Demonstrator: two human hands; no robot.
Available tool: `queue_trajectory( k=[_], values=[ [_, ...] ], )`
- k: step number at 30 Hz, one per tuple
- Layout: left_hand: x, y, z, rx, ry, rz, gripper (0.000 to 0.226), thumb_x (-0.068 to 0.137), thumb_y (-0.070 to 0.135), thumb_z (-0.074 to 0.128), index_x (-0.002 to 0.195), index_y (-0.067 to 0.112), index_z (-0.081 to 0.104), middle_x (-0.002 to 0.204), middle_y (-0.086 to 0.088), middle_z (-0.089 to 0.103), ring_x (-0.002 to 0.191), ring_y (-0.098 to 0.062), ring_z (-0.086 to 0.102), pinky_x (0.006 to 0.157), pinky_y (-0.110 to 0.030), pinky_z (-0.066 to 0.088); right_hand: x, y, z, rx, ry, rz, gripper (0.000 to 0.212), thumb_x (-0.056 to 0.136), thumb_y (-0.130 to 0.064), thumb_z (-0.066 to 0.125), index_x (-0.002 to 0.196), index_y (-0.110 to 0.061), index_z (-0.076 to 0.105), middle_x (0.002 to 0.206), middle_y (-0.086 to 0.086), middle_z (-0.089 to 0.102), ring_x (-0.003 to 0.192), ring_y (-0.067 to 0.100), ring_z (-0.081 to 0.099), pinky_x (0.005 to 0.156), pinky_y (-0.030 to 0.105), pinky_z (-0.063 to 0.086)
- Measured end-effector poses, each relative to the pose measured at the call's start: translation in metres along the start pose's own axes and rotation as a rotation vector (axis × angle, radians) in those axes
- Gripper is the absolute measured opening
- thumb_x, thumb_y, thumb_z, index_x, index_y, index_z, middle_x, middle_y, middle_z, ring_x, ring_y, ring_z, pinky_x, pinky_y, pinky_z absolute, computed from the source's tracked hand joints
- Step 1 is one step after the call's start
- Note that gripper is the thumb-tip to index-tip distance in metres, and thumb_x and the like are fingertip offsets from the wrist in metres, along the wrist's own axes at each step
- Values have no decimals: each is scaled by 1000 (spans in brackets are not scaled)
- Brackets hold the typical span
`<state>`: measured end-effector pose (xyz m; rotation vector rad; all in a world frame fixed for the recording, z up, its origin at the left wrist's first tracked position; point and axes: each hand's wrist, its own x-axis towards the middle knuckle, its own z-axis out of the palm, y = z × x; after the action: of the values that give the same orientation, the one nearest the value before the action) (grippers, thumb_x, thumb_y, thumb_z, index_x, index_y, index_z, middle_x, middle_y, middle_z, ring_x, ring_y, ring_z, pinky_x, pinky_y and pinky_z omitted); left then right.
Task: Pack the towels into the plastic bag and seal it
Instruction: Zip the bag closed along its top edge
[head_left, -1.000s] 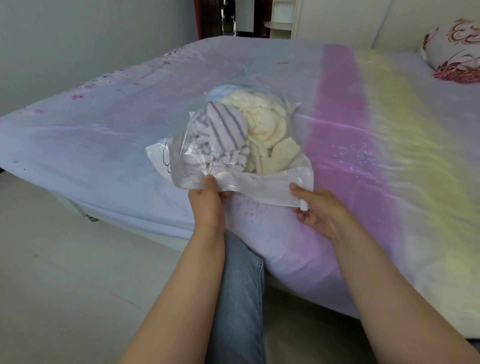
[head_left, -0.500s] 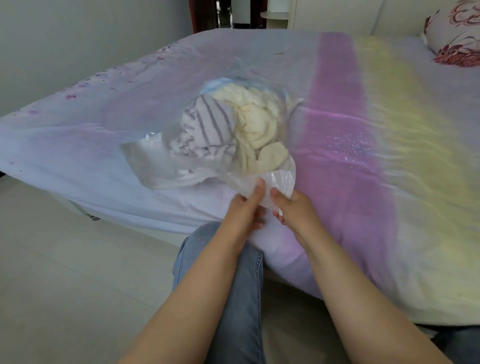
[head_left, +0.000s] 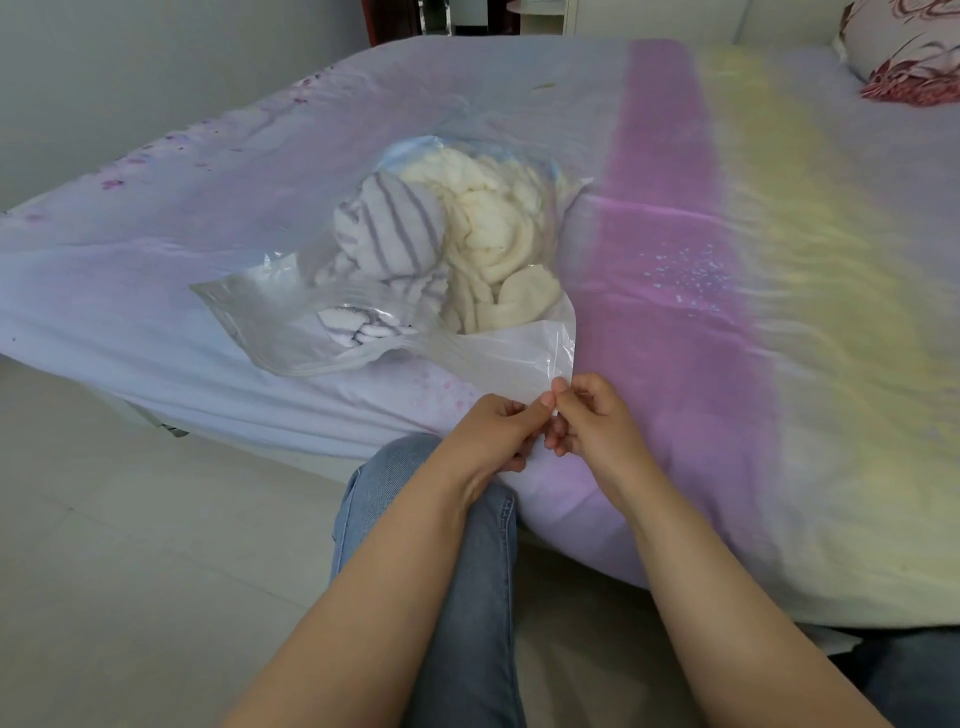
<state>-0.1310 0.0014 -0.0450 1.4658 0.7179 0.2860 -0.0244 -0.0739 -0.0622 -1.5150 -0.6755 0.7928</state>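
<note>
Spreading away ahead of both hands, the bed (head_left: 779, 260) with its pale sheet, purple band and yellow wash carries everything; a patterned pillow (head_left: 904, 62) sits far off beyond the right hand. Just ahead of the hands and a little to the left lies the plastic bag (head_left: 291, 332), clear and crumpled, resting on the sheet near the bed's edge. Inside it are the towels: a cream towel (head_left: 498, 244) bunched toward the right and a striped towel (head_left: 395, 228) to its left, with a further striped fold near the mouth. A second ago the hands were spread wide along the bag's open edge; now they have come together at its right corner. The left hand (head_left: 498, 431) and right hand (head_left: 587, 421) meet there, thumbs and forefingers pinched shut on the plastic corner, other fingers curled. Packing looks done, and this reads as the start of sealing. The rest of the mouth, trailing off to the left of the hands, looks slack and probably not yet pressed closed
</note>
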Motion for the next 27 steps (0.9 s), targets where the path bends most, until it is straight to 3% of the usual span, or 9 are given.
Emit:
queue_trajectory(
  k=[4, 7, 11, 14, 18, 20, 23, 27],
  values=[
    [0, 1, 9, 175, 1, 70, 52, 98, 44, 46, 59, 18, 68, 59, -1, 65, 50, -6, 42, 50, -18, 32, -2, 2, -4, -52, -51, 17, 37, 101, -26, 41, 68, -11, 43, 49, -1, 40, 45, 12, 45, 46, 23, 37],
    [2, 1, 12, 186, 97, 60, 61, 94, 47, 51, 37, 24, 49, 43, 3, 41, 45, -10, 30, 48, -23, 24, -2, 0, -4, 17, -51, 31, 41, 102, -25, 39, 62, -13, 41, 50, 3, 32, 44, 13, 35, 43, 23, 29],
    [5, 0, 16, -66, 157, 71, 50, 94, 35, 56, 48, 17, 46, 51, -5, 37, 48, -14, 32, 47, -23, 26, -3, -2, 5, 206, -23, 22, 52, 101, -22, 40, 50, -17, 44, 48, 4, 29, 41, 12, 26, 39, 22, 19],
    [6, -4, 26, -213, 257, 57, 46, 93, 27, 56, 49, 16, 46, 54, -6, 43, 49, -16, 39, 44, -21, 30, -4, -3, 17, 264, 51, 16, 45, 101, -19, 41, 56, -13, 44, 43, -4, 38, 36, 7, 31, 37, 19, 25],
    [7, -1, 33, -237, 362, 127, 45, 92, 16, 50, 48, 6, 54, 44, -9, 51, 41, -19, 47, 46, -22, 41, -1, -1, 22, 230, 95, -9, 46, 99, -18, 43, 53, -15, 43, 42, -3, 38, 40, 12, 36, 42, 25, 30],
    [5, 1, 30, -247, 410, 154, 46, 92, 14, 47, 47, 6, 51, 41, -7, 48, 39, -17, 42, 46, -23, 39, -1, -3, 20, 258, 93, -3, 47, 98, -16, 44, 51, -16, 42, 42, -1, 39, 42, 16, 39, 44, 27, 34],
    [7, -2, 14, -291, 625, 131, 41, 89, 17, 52, 49, 17, 41, 48, -2, 36, 46, -15, 31, 49, -27, 28, 0, -4, 15, 331, 95, 32, 41, 98, -12, 43, 57, -13, 40, 42, -1, 41, 40, 16, 42, 43, 26, 36],
    [7, -1, -3, -333, 760, 128, 39, 87, 18, 54, 51, 17, 39, 51, -4, 34, 48, -16, 31, 48, -27, 27, 3, 0, 1, 339, 107, 73, 37, 97, -10, 44, 60, -12, 40, 43, -2, 42, 41, 15, 44, 44, 25, 37]
  ],
)
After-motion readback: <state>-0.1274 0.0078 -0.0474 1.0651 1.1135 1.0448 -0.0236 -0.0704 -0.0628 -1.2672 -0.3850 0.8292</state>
